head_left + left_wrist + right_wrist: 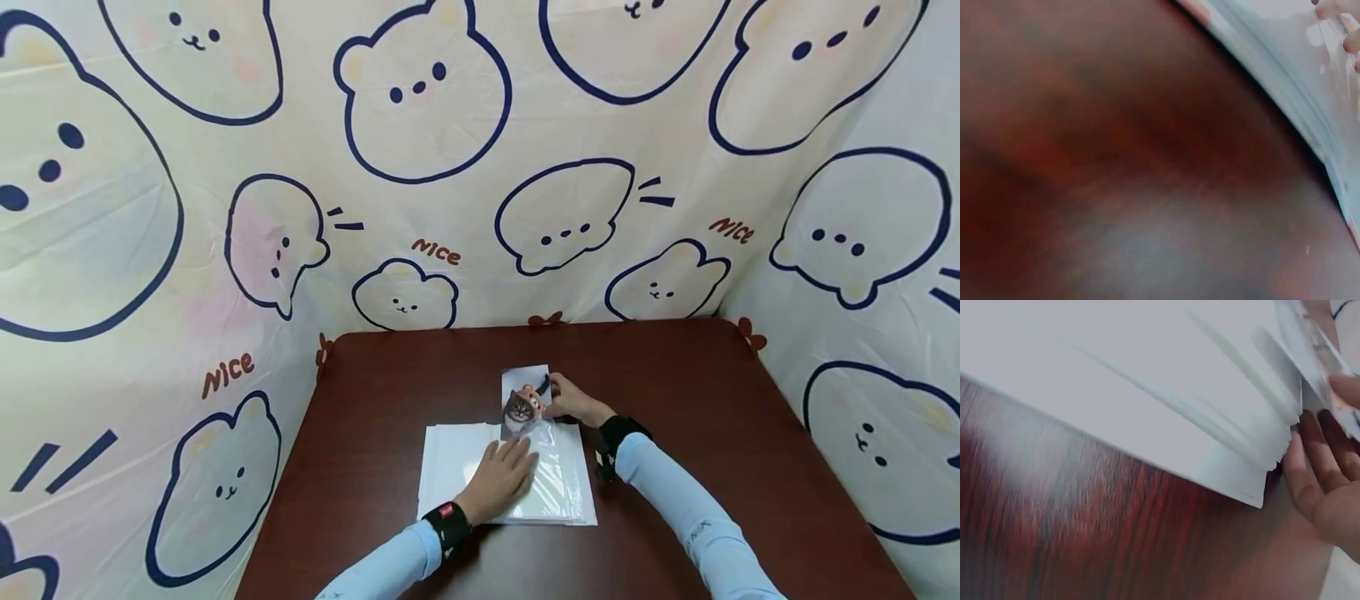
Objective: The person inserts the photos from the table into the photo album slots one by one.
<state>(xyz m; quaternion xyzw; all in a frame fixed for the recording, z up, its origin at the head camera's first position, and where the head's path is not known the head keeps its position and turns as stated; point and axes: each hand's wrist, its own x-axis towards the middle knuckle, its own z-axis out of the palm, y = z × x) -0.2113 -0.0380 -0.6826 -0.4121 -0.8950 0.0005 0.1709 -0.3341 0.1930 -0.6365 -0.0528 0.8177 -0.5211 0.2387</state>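
On sleeves (517, 487), left hand (501, 477) flat, right hand (573, 402) pinching photo (522, 404)

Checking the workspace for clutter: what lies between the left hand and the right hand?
In the head view, only the clear sleeve atop the white paper stack lies between left hand and right hand.

We see the left wrist view mostly as a blur of dark table (1116, 162), with only fingertips (1352, 42) cut off at its right edge. In the right wrist view the right hand (1325, 481) runs off the frame. From the head, the cat picture (522, 404) is too small to read, partly covered by fingers.
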